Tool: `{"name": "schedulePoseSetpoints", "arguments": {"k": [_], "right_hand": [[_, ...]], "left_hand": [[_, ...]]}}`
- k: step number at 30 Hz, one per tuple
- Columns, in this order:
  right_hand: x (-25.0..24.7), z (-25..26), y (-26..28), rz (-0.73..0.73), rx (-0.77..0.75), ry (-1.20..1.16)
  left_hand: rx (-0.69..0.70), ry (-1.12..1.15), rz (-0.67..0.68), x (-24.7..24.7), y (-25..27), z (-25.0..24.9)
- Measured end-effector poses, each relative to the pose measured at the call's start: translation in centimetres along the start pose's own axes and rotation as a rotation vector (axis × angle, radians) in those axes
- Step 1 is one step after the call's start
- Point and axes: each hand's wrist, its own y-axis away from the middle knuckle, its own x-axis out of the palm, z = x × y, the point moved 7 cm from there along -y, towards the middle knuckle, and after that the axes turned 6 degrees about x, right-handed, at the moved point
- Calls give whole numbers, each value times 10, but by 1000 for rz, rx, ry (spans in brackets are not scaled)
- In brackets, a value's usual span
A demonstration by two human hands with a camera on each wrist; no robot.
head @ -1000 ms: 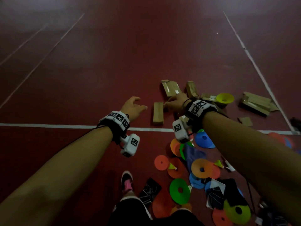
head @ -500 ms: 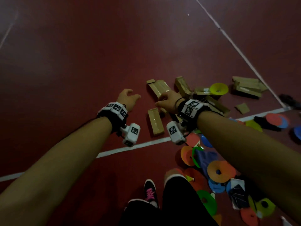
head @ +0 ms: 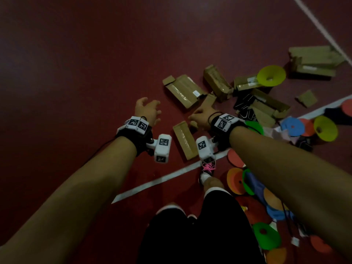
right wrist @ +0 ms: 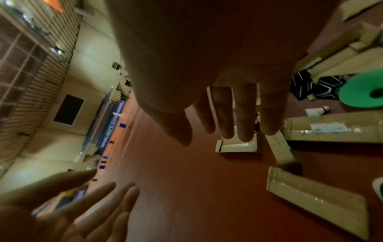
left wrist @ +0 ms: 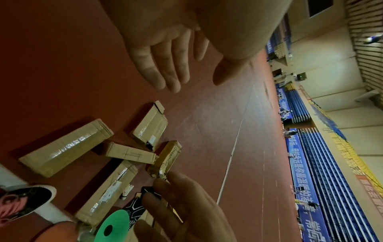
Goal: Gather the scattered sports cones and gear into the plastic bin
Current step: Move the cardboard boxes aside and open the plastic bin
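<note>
On my head view, both arms reach out over the dark red floor [head: 76, 54]. My left hand [head: 147, 111] hovers with fingers loosely spread, holding nothing. My right hand [head: 202, 116] sits above the near end of a flat cardboard box [head: 185, 142], beside a wider box [head: 183, 91]. Coloured disc cones lie to my right, among them a yellow cone [head: 271, 76] and a blue cone [head: 292, 126]. I see no bin.

From my left wrist, the left hand's fingers [left wrist: 163, 65] are straight and apart above bare floor; a green cone [left wrist: 116, 226] lies low.

From my right wrist, the right hand's fingers [right wrist: 244, 114] hang straight, empty, over a small box [right wrist: 238, 146]
</note>
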Motion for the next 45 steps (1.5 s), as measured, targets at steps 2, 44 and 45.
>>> {"name": "schedulePoseSetpoints", "arguments": {"k": [2, 44, 45], "right_hand": [[-7, 7, -34, -2, 9, 30], [349, -230, -507, -168, 450, 102], [345, -218, -501, -183, 423, 57]], "left_hand": [[-52, 19, 22, 16, -32, -1], [-378, -613, 308, 154, -462, 461], [-411, -599, 289, 152, -457, 455]]}}
